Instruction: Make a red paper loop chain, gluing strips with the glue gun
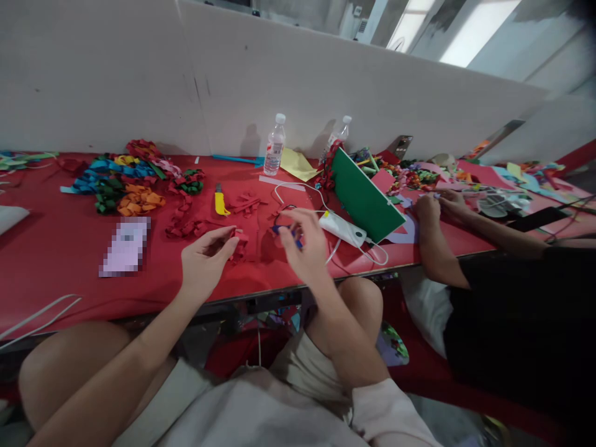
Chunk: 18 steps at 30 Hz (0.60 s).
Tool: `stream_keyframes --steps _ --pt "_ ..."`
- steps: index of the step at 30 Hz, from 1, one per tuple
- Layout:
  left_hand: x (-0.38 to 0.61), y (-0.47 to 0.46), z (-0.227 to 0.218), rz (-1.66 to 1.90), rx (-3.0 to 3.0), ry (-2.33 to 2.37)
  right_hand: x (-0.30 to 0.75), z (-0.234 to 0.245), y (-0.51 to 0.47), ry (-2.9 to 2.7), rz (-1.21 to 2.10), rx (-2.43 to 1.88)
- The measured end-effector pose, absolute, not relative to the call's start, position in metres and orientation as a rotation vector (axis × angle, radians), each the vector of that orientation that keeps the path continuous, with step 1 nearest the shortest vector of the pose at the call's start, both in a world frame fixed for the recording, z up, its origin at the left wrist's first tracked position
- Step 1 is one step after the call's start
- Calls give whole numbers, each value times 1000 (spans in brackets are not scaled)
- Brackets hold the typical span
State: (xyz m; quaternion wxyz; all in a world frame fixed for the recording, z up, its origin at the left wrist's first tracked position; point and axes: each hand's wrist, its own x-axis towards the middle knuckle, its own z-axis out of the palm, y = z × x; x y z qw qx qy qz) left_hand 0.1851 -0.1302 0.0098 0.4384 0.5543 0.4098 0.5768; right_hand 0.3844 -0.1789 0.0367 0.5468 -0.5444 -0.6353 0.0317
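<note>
My left hand (207, 259) pinches a folded red paper strip (239, 247) between thumb and fingertips, just above the red tabletop. To its right, my right hand (307, 248) curls around a small dark-blue tool (278, 230); the fingers cover much of it, so its kind is unclear. A dark cord loops close to that hand. Behind my left hand lies a red paper chain (181, 220). Loose red paper strips (248, 203) lie further back, beside a yellow utility knife (220, 202).
Multicoloured paper chains (123, 180) and a blurred-out phone (125, 247) lie at left. A water bottle (274, 146) stands at the back. A white power strip (343, 228) with cables and a tilted green board (365, 195) are at right, beside a co-worker's hands (428, 208).
</note>
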Motion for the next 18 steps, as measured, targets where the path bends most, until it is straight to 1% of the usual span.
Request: stream_keyframes --steps 3,5,7,9,11,14,16,18 --pt "182 -125 11 1433 1349 1043 432 28 -177 -1483 90 -1541" --pt "181 -124 12 1437 1325 1044 454 12 -175 -1550 213 -1698" --pt "181 -123 12 1442 1307 1024 462 -4 -172 -1659 315 -1807" --pt "181 -123 12 1434 1314 1001 457 -16 -168 -1746 344 -1853" --pt "181 -123 11 1406 1348 986 445 -21 -165 -1757 318 -1860" --pt "178 -124 11 1365 1416 987 428 -15 -167 -1630 263 -1832" --pt "176 -124 13 1358 1446 997 421 -4 -176 -1530 267 -1749" --pt "174 -125 15 1367 1459 1008 416 8 -189 -1471 341 -1582"
